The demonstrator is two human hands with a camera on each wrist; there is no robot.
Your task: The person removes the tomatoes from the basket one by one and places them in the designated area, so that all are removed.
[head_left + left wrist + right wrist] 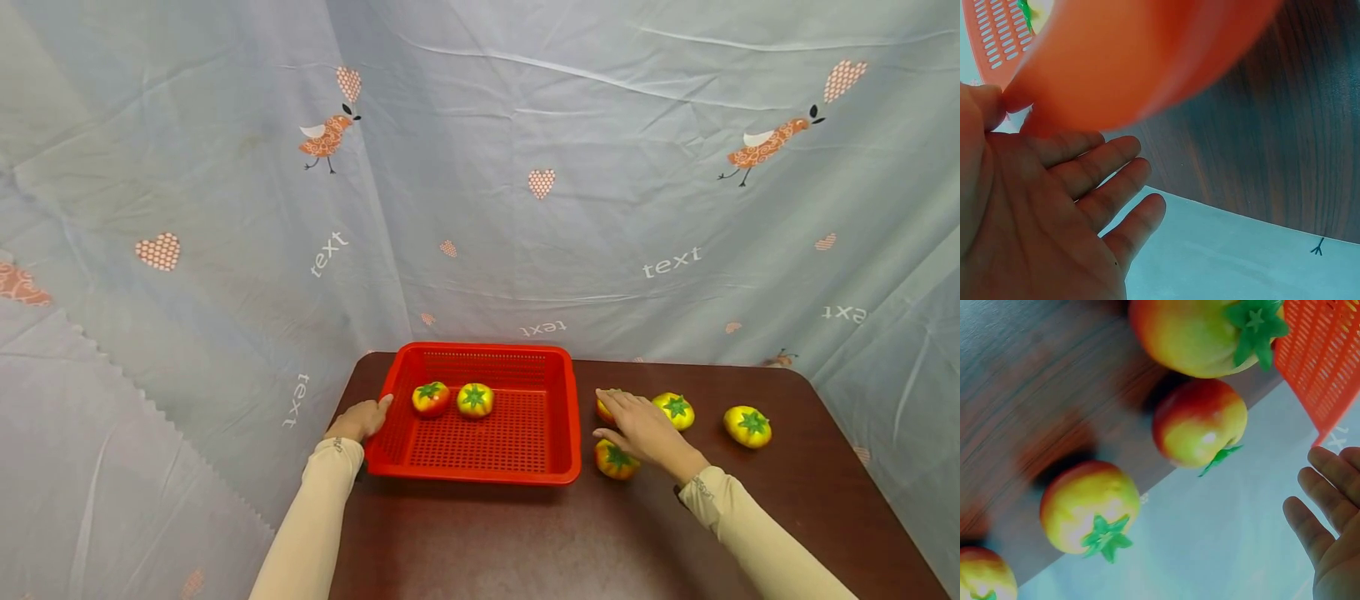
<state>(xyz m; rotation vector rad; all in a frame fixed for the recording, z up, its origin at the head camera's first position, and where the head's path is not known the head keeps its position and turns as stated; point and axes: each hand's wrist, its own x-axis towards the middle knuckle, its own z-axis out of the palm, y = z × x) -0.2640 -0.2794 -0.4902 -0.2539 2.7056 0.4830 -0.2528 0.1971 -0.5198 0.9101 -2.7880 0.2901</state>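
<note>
My left hand (pixel 362 419) pinches the left rim of a red plastic basket (pixel 480 478), thumb over the edge and fingers along the outer wall. In the left wrist view, those fingers (pixel 1116 165) are nearly straight below the basket's wall (pixel 1104 69). Two red-and-yellow tomatoes (pixel 431 400) with green star-shaped tops lie inside the basket. To its right, my right hand (pixel 648 429) hovers with fingers extended, holding nothing. Under and beside it are a near tomato (pixel 617 461), one partly hidden by the fingers, and a yellower tomato (pixel 675 411).
Another tomato (pixel 747 427) lies farther right on the dark brown wooden table (pixel 480 550). A pale grey-blue curtain (pixel 480 125) printed with birds and hearts hangs behind the table and along its sides. The basket's right wall (pixel 567 417) stands between the two groups of tomatoes.
</note>
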